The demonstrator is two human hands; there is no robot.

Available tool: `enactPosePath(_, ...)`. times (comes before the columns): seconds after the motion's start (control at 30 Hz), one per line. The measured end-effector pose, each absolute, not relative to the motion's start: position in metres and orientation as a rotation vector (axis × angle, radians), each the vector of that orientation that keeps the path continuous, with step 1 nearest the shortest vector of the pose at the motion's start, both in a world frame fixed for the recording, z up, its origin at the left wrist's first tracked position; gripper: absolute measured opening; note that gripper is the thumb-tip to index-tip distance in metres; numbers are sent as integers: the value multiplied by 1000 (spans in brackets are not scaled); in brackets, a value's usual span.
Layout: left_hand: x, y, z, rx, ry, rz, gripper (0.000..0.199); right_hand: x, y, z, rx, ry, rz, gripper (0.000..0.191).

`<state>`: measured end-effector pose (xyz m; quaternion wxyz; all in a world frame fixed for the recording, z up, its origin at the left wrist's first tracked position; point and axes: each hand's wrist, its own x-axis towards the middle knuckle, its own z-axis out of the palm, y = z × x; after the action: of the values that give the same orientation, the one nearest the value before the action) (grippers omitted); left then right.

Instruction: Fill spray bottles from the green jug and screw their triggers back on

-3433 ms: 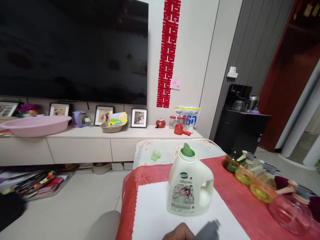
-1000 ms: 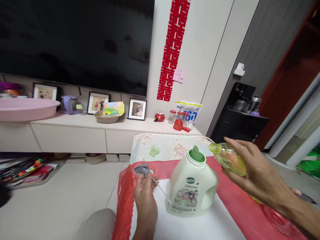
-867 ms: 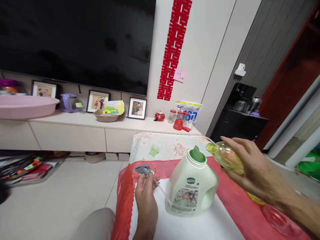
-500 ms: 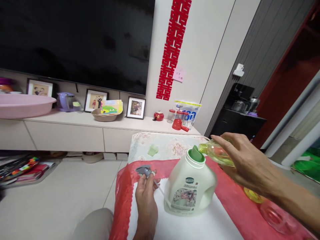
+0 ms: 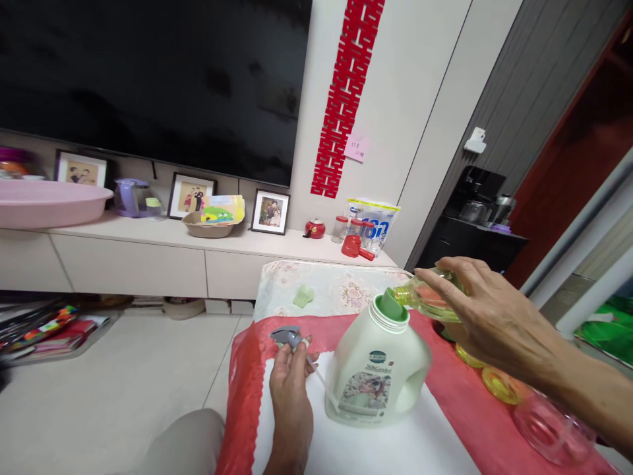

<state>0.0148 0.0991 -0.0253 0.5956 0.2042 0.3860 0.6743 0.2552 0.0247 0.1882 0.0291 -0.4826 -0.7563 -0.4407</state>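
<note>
A pale green detergent jug [image 5: 378, 369] with a green pouring spout [image 5: 392, 305] stands upright and uncapped on the table. My right hand [image 5: 479, 303] is closed around a clear yellowish bottle [image 5: 426, 302], tipped almost level. Its threaded neck rests at the jug's spout. To the jug's left, my left hand [image 5: 291, 386] pinches a grey spray trigger head [image 5: 289, 336]. A thin dip tube slants down from the trigger head toward the jug's side.
Red cloth and a white sheet [image 5: 420, 448] cover the table. A pale green cap-like piece [image 5: 303, 296] lies on the floral cloth behind. At right are yellow transparent pieces [image 5: 502, 386] and a pink transparent container [image 5: 554, 429]. A cabinet [image 5: 133, 264] runs behind.
The right hand has tilted slightly and brought the bottle's neck closer against the jug's spout. My left hand keeps its grip on the trigger head, and the view has shifted a little.
</note>
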Motion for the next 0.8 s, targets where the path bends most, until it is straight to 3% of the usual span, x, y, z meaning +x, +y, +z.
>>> enactPosePath(0.53, 16, 101, -29, 472, 915, 1556, 41, 240, 24, 209, -1393, -2448, -1622, 65)
enactPosePath(0.8, 16, 101, -32, 492, 908, 1558, 42, 230, 24, 221, -1357, -2528, -1680, 61)
